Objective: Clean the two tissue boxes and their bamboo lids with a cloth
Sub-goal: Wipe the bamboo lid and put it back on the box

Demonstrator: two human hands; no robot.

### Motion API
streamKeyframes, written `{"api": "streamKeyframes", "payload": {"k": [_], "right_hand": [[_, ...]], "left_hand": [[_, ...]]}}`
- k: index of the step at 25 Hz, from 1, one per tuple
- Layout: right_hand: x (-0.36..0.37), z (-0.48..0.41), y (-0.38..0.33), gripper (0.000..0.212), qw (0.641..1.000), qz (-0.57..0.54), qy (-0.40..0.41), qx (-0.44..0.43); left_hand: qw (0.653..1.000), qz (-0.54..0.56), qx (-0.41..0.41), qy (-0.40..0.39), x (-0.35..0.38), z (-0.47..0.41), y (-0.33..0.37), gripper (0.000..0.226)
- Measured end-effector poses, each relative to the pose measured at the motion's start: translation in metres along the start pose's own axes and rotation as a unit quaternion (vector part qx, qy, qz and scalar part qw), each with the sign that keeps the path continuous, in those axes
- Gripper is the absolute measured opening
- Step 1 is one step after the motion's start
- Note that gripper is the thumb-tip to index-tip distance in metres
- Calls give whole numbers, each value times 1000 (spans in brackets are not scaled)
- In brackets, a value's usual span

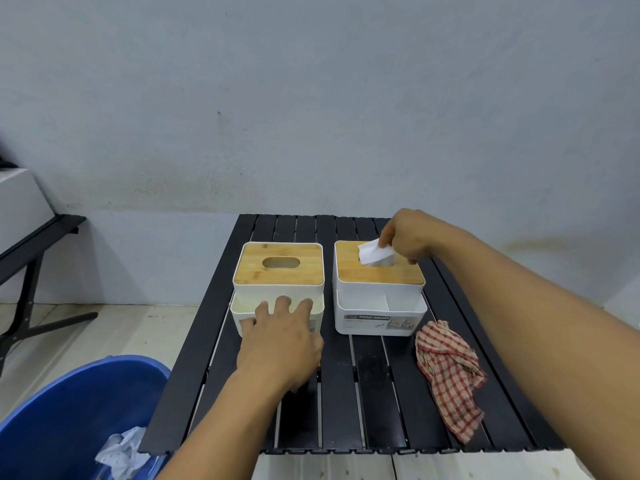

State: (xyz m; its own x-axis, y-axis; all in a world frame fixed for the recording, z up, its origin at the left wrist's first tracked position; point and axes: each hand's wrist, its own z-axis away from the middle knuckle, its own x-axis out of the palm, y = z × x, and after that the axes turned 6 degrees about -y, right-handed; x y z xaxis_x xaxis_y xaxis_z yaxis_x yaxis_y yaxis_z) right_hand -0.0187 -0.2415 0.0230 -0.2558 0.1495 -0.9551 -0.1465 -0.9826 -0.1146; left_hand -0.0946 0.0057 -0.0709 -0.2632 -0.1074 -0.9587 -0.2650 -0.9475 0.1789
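Right tissue box (377,289) stands on the surface (346,393) with the cloth (448,372) just beside it, its tissue (372,252) pinched by the right hand (405,240), which should draw straight up through the bamboo lid (353,271), while the left hand's (282,341) spread fingers rest on the neighbouring left box (278,289).

Soft even light, wide-angle edge distortion.
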Motion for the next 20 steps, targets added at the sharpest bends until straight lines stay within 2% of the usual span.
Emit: {"api": "streamKeyframes", "payload": {"k": [4,7,9,11,14,17,20], "right_hand": [[4,15,0,65,998,-64,11,-3],[26,38,-1,60,987,-118,110,24],[56,57,-2,57,974,-166,149,39],[82,73,-4,51,967,-214,134,43],[100,80,-1,47,959,-258,109,45],[100,76,7,49,955,-268,112,50],[102,74,11,50,956,-272,102,49]], "left_hand": [[1000,15,11,10,-1,2,-2,52],[991,68,18,118,-14,-15,-13,51],[988,49,9,147,-28,-43,-22,49],[997,-10,-18,79,-41,-73,-24,54],[993,-104,-45,-40,-46,-104,-21,81],[988,-140,-56,-44,-45,-115,-10,102],[987,-143,-56,-37,-42,-114,-8,99]]}}
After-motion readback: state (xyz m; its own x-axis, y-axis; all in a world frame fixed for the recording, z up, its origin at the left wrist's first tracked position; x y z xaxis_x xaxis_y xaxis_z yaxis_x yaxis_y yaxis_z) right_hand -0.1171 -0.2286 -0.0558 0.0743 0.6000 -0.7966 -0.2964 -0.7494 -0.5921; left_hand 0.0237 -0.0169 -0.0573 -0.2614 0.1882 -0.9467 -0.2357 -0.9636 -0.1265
